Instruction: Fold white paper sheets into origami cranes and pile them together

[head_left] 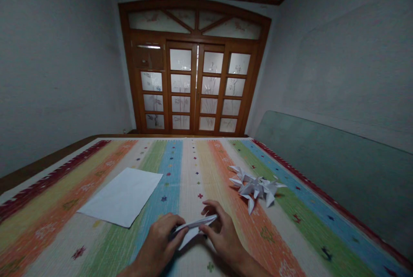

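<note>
A folded piece of white paper (pixel 192 230) is held low over the table, near its front edge. My left hand (pixel 164 236) pinches the left end between thumb and fingers. At the other end, my right hand (pixel 222 229) has its thumb against the near side and its fingers curled behind. The paper has a narrow folded upper edge and a flap pointing down toward me. To the left lies a flat sheet of white paper (pixel 124 195). On the right sits a cluster of folded white paper pieces (pixel 256 186) with pointed tips, probably several origami figures.
A striped, multicoloured tablecloth (pixel 190 169) covers the table. A pale green panel (pixel 322 152), like a bench back, runs along the right side. Wooden doors with glass panes (pixel 196 87) stand beyond the far edge.
</note>
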